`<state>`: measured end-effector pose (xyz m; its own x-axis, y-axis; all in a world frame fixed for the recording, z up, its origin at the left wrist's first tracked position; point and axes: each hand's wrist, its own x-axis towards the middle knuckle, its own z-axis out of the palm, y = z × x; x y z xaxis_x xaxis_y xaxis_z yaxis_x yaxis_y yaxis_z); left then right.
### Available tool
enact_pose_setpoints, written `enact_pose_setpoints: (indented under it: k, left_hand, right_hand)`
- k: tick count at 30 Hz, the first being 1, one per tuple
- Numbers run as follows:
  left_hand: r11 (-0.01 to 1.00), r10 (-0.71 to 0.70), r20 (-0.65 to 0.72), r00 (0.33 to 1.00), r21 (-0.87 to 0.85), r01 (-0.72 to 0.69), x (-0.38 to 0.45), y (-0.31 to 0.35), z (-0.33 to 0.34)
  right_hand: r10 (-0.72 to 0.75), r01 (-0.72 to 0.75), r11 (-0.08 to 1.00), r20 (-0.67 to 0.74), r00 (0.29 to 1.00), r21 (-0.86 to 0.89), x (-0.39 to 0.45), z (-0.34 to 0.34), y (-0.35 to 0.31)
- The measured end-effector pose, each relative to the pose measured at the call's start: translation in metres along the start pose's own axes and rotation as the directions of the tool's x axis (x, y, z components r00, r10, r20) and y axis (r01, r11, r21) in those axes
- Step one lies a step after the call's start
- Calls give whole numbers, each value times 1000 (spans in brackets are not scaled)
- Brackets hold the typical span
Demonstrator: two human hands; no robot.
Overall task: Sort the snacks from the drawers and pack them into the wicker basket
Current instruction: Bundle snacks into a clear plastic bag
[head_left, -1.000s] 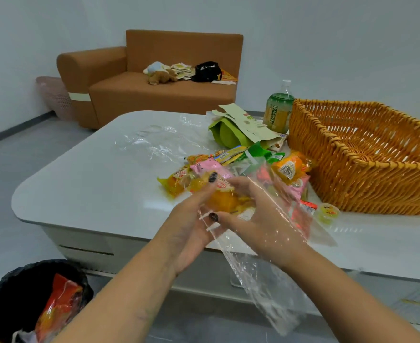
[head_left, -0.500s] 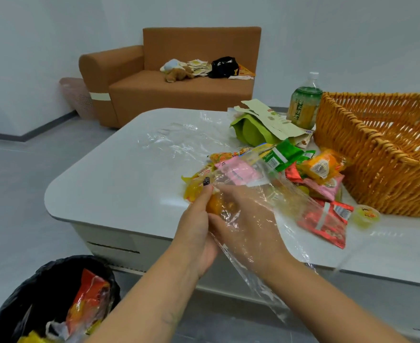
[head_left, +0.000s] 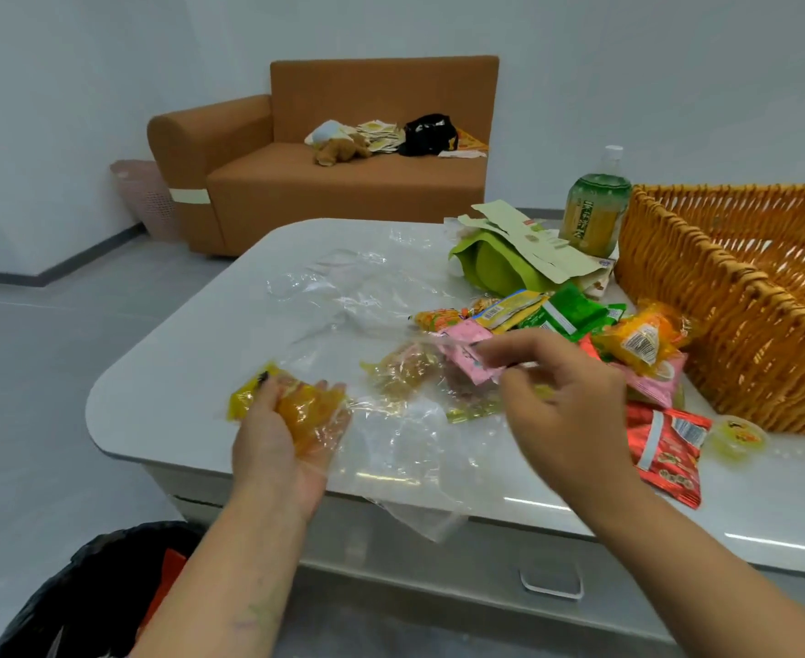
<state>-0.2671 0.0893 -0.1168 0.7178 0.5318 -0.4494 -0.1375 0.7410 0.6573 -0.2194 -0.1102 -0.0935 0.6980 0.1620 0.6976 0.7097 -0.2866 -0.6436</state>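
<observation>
My left hand (head_left: 277, 448) grips a yellow-orange snack packet (head_left: 296, 406) near the table's front left edge. My right hand (head_left: 566, 401) pinches the rim of a clear plastic bag (head_left: 405, 448) that lies crumpled between the hands, with another yellowish snack (head_left: 403, 370) seen through it. A heap of snacks sits behind: a pink packet (head_left: 469, 349), a green packet (head_left: 569, 313), an orange packet (head_left: 638, 341) and a red packet (head_left: 666, 455). The wicker basket (head_left: 733, 320) stands at the right.
A green tea bottle (head_left: 595, 206) and a green paper bag (head_left: 510, 258) stand behind the heap. A small jelly cup (head_left: 737, 439) lies by the basket. A black-lined bin (head_left: 92, 600) is at lower left. An orange sofa (head_left: 343, 173) stands beyond the white table (head_left: 191, 363).
My left hand has drawn the yellow-orange packet out of the clear bag and moved it left. My right hand has moved right, still pinching the bag. The view has shifted left.
</observation>
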Motion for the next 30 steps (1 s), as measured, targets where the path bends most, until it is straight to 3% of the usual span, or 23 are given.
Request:
enact_pose_setpoints:
  k: [2, 5, 7, 12, 15, 18, 25, 27, 30]
  left_hand:
    - [999, 42, -36, 998, 10, -42, 7, 7, -8]
    - [999, 14, -73, 997, 44, -11, 8, 5, -11]
    - [999, -1, -74, 997, 47, 4, 9, 4, -7]
    - [999, 2, -71, 997, 48, 2, 13, 0, 5]
    - [997, -4, -73, 997, 70, 9, 16, -1, 11]
    - [995, -6, -80, 997, 99, 14, 16, -3, 16]
    - [994, 10, -85, 996, 111, 0, 17, -1, 20]
    - [994, 11, -92, 996, 107, -1, 17, 2, 20]
    - [995, 19, -87, 996, 98, -11, 16, 9, 16]
  right_hand:
    - [-63, 56, 970, -23, 998, -238, 4, -9, 32]
    - [39, 138, 724, 240, 970, -676, -2, -1, 92]
    - [161, 206, 585, 361, 919, -784, 1, 6, 119]
    - [350, 331, 449, 504, 790, -830, 55, 13, 137]
    - [350, 302, 475, 492, 797, -827, 86, 24, 144]
    - [376, 180, 508, 404, 834, -843, 108, 30, 156]
    - [554, -200, 538, 164, 816, -819, 141, 25, 174]
    - [514, -170, 523, 150, 845, -835, 139, 25, 163]
    - [296, 79, 450, 233, 927, -889, 123, 35, 142]
